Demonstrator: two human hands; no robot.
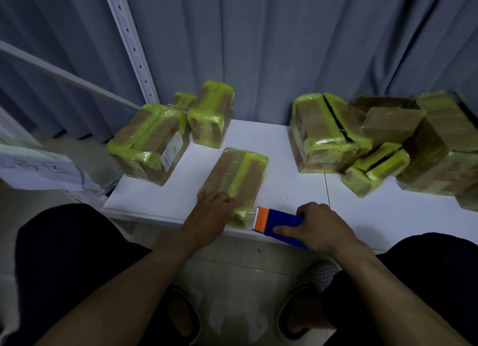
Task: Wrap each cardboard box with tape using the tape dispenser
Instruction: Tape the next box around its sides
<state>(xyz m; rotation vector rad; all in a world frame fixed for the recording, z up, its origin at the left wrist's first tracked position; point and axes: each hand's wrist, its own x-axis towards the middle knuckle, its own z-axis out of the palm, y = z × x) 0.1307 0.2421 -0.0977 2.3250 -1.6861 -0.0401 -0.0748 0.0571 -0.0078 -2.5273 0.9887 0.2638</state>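
Observation:
A flat cardboard box (239, 176) with a strip of yellow-green tape along its length lies on the white table (284, 190), near the front edge. My left hand (210, 216) presses flat on the box's near end, fingers spread. My right hand (316, 228) grips a blue tape dispenser (280, 223) with an orange toothed head, just right of the box's near corner. The dispenser's head is close to the taped end of the box.
Three taped boxes (152, 144) stand at the back left of the table. A pile of several taped boxes (388, 141) fills the back right. A grey curtain hangs behind, and a white shelf upright (132, 46) rises at left. My knees and sandalled feet are below the table edge.

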